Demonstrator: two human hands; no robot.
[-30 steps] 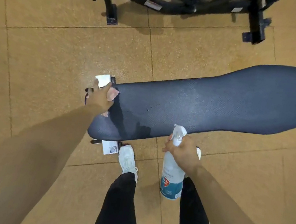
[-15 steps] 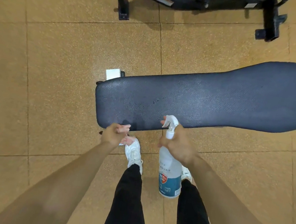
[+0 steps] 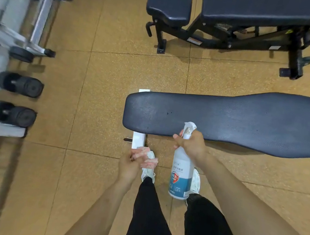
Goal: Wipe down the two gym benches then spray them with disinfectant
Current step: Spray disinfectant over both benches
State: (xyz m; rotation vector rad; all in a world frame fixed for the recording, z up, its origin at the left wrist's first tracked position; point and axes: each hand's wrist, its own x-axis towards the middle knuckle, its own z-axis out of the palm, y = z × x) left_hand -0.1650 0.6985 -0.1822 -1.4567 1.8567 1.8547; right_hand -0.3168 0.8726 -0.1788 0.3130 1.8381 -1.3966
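Clutching the spray bottle [image 3: 180, 174] by its neck at the bench [image 3: 231, 119] edge, the right grip [image 3: 191, 143] could mist the floor [image 3: 117, 70] and make it slippery. The left grip [image 3: 132, 164] holds the cloth [image 3: 148, 160].

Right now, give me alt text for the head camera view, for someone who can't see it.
Seen from above, a person's right hand grips a spray bottle at the near edge of a flat black bench, while the left hand holds a pinkish cloth. A second bench stands beyond, dumbbells to the left.
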